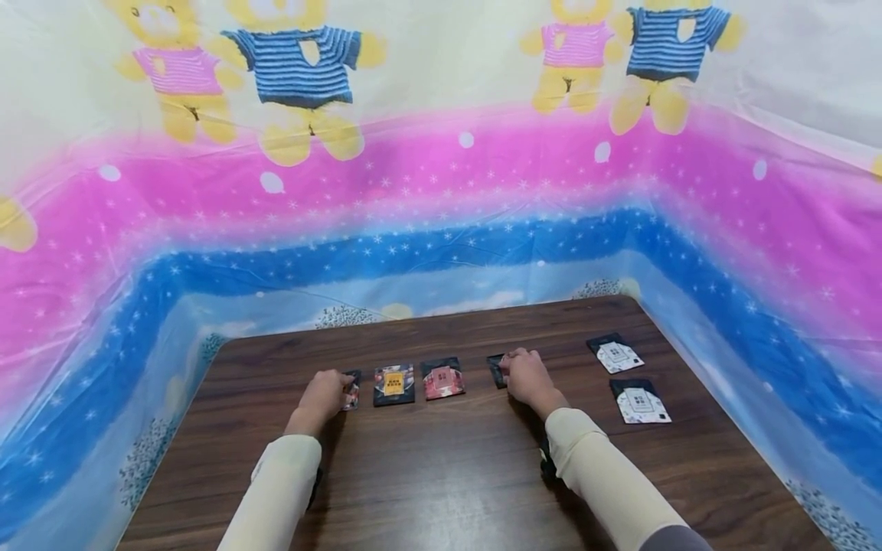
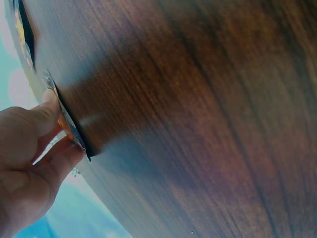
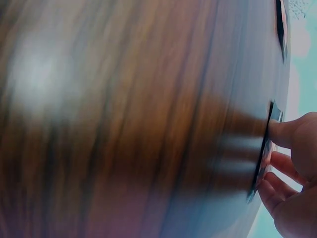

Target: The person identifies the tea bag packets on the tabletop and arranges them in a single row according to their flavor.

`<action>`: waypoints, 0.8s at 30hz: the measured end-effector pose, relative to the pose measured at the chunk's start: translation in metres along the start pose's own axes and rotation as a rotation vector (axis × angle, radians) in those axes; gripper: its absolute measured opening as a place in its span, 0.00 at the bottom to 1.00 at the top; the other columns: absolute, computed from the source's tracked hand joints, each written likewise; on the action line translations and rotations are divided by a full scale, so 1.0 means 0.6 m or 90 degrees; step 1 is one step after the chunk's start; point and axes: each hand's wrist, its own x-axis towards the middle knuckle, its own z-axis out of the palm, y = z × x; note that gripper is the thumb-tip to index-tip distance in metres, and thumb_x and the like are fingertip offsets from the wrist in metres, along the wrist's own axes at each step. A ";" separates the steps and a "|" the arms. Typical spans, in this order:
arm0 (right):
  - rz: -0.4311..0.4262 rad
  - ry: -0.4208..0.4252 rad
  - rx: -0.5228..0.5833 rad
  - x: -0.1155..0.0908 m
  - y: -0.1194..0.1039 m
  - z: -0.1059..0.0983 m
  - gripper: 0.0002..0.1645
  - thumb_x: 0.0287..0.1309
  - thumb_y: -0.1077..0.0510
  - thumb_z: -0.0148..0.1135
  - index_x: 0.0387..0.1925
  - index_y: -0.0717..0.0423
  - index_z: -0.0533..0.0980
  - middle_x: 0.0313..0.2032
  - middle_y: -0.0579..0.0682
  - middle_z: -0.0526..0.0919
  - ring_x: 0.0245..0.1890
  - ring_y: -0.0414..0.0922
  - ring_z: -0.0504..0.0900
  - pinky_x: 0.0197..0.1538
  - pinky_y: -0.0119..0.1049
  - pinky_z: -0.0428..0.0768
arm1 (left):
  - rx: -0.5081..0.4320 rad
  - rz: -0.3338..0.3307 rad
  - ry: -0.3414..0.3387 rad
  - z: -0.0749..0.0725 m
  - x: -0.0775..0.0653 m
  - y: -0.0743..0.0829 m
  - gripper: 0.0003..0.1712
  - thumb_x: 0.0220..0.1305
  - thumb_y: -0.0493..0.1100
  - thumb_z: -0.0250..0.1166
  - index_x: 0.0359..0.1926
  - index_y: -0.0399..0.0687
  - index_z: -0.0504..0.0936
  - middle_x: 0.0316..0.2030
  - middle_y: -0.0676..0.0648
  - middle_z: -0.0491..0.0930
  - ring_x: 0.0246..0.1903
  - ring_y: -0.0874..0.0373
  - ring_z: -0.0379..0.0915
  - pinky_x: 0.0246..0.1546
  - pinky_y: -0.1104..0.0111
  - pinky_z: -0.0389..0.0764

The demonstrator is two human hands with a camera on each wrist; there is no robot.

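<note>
On the left of the table my left hand [image 1: 322,399] grips a small flat packet [image 1: 352,392] with a dark top and an orange-red print. In the left wrist view, the thumb and fingers hold that packet [image 2: 69,121] at its edges, close to the wood. My right hand [image 1: 532,376] holds another dark flat packet [image 1: 494,370], mostly hidden under the fingers. The right wrist view shows this packet [image 3: 263,156] edge-on, between thumb and fingers. Between the hands lie a packet with a yellow label [image 1: 393,384] and one with a red-pink front [image 1: 443,379].
Two black-and-white packets [image 1: 615,354] [image 1: 641,402] lie at the right, one behind the other. The brown wooden table [image 1: 427,474] meets a hanging cloth [image 1: 441,184] printed with bears along its back and sides.
</note>
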 end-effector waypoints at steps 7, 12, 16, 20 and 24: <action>-0.015 0.008 -0.002 0.006 -0.022 0.006 0.20 0.65 0.57 0.67 0.57 0.56 0.83 0.58 0.56 0.85 0.65 0.53 0.76 0.69 0.51 0.69 | -0.001 0.003 0.001 0.000 -0.002 0.000 0.25 0.66 0.34 0.68 0.63 0.36 0.80 0.58 0.30 0.81 0.55 0.39 0.80 0.53 0.49 0.83; -0.003 0.008 0.006 0.010 -0.035 0.011 0.20 0.65 0.56 0.67 0.57 0.55 0.83 0.59 0.54 0.84 0.65 0.53 0.76 0.69 0.50 0.71 | -0.002 0.009 0.007 -0.002 -0.001 -0.001 0.25 0.65 0.34 0.69 0.63 0.36 0.80 0.57 0.30 0.81 0.55 0.39 0.80 0.53 0.49 0.83; 0.010 0.007 0.018 0.008 -0.048 0.011 0.20 0.66 0.55 0.67 0.58 0.54 0.83 0.59 0.55 0.83 0.64 0.55 0.76 0.68 0.51 0.72 | 0.004 0.008 0.009 -0.001 -0.001 -0.002 0.25 0.65 0.34 0.69 0.62 0.36 0.80 0.56 0.31 0.82 0.55 0.39 0.81 0.53 0.49 0.83; 0.005 0.013 0.018 0.007 -0.058 0.009 0.20 0.65 0.55 0.67 0.57 0.54 0.84 0.58 0.56 0.84 0.63 0.55 0.76 0.66 0.51 0.73 | 0.006 0.008 0.009 0.001 -0.002 -0.004 0.25 0.65 0.34 0.69 0.62 0.36 0.80 0.56 0.31 0.82 0.53 0.41 0.81 0.52 0.50 0.83; -0.002 0.019 0.003 0.009 -0.062 0.012 0.19 0.65 0.54 0.67 0.56 0.54 0.84 0.57 0.56 0.84 0.62 0.54 0.77 0.65 0.50 0.72 | -0.003 0.007 0.010 0.002 -0.001 -0.004 0.24 0.65 0.34 0.69 0.62 0.36 0.80 0.56 0.31 0.82 0.53 0.42 0.82 0.51 0.50 0.84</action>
